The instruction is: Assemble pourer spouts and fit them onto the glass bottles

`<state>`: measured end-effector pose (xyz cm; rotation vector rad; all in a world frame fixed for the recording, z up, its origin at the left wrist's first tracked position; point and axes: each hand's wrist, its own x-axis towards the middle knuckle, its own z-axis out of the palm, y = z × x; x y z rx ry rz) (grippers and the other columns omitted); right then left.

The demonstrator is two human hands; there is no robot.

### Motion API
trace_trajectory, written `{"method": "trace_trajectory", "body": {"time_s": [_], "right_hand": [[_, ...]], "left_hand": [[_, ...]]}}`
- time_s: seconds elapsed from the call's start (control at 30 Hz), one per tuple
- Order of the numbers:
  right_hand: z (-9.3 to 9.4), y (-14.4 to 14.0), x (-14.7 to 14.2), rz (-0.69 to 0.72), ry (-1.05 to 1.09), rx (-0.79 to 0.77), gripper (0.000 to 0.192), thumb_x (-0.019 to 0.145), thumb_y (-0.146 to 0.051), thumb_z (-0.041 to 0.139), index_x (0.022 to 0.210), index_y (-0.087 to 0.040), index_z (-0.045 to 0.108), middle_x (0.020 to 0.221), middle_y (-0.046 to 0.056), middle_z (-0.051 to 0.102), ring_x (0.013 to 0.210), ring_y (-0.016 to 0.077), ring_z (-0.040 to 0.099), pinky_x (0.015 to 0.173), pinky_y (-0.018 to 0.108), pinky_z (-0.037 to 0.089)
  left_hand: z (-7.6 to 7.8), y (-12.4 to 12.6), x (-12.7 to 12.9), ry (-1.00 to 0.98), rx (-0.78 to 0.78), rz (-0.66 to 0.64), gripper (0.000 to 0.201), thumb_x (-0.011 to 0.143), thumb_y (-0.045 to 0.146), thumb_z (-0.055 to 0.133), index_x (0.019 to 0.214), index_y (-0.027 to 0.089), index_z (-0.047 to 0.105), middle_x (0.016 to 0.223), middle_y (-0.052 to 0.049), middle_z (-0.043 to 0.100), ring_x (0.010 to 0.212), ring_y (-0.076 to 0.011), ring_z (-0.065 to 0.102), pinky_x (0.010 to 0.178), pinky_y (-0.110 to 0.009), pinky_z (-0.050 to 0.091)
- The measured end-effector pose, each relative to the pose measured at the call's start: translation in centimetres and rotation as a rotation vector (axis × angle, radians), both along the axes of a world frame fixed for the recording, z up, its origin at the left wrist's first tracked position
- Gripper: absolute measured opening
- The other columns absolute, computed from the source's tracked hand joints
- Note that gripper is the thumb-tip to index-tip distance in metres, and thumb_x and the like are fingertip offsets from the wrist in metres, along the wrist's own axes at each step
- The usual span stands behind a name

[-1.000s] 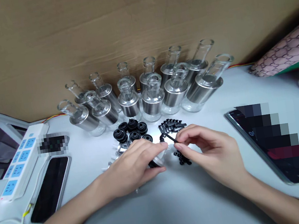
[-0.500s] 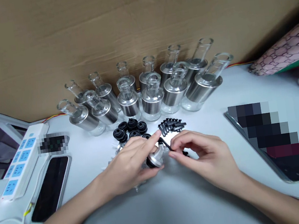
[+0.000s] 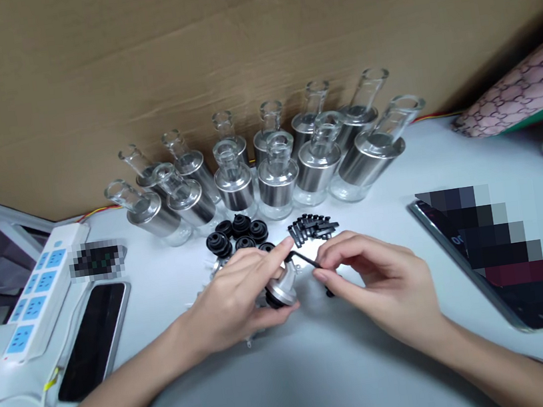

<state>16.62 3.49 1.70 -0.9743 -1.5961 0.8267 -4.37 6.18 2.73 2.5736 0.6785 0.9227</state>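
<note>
- Twelve glass bottles [image 3: 279, 185] stand in two rows, upper centre of the frame.
- Left hand [image 3: 239, 295], centre, curls around a silver fitting [image 3: 282, 288], gripping it tilted; more of the metal shows than a second ago.
- Right hand [image 3: 382, 269], right of centre, pinches one end of a thin black lever [image 3: 305, 259].
- Smallest: the lever's far end now appears to touch the fitting's narrow top, suggesting the two are being lined up.
</note>
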Motion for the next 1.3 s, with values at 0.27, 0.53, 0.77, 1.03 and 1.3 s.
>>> {"method": "trace_trajectory", "body": {"time_s": [0.27,0.53,0.77,1.03,1.3], "right_hand": [[0.09,0.05,0.13,0.025,-0.015,0.061,0.018,0.079,-0.004,0.065,0.079,-0.021,0.061,0.074,0.0,0.063,0.068,0.0127,0.062,0.06,0.025,0.051],[0.06,-0.08,-0.09,0.09,-0.001,0.069,0.017,0.079,-0.004,0.066,0.078,-0.02,0.06,0.073,0.001,0.064,0.066,0.0132,0.062,0.056,0.025,0.052],[-0.04,0.1,-0.17,0.139,-0.033,0.06,0.014,0.08,-0.007,0.066,0.076,-0.019,0.059,0.074,0.001,0.063,0.064,0.0121,0.06,0.054,0.024,0.05],[0.13,0.0,-0.2,0.136,-0.029,0.056,0.015,0.081,-0.007,0.064,0.076,-0.019,0.058,0.071,0.001,0.062,0.061,0.012,0.058,0.052,0.025,0.049],[0.1,0.0,-0.27,0.155,-0.055,0.057,0.016,0.08,-0.007,0.064,0.074,-0.019,0.056,0.071,0.0,0.061,0.062,0.011,0.057,0.054,0.023,0.048]], "left_hand": [[0.17,-0.22,-0.04,0.004,-0.006,0.005,0.061,0.094,0.029,0.056,0.146,0.014,0.029,0.078,0.001,0.062,0.076,-0.0134,0.062,0.084,-0.031,0.053],[-0.1,-0.38,0.07,0.001,0.004,0.02,0.059,0.092,0.026,0.057,0.144,0.016,0.033,0.076,0.003,0.063,0.068,-0.0109,0.061,0.087,-0.031,0.053],[0.02,-0.53,0.14,0.01,0.024,0.061,0.069,0.091,0.027,0.057,0.149,0.016,0.022,0.076,0.003,0.066,0.062,-0.011,0.058,0.077,-0.027,0.053],[-0.09,-0.38,-0.02,0.001,0.004,0.009,0.063,0.094,0.03,0.054,0.148,0.014,0.026,0.084,-0.003,0.066,0.078,-0.0147,0.063,0.076,-0.027,0.056],[0.04,-0.67,-0.21,0.09,-0.097,0.027,0.05,0.095,0.031,0.053,0.139,0.017,0.034,0.108,-0.011,0.066,0.097,-0.0188,0.065,0.084,-0.03,0.056]]}}
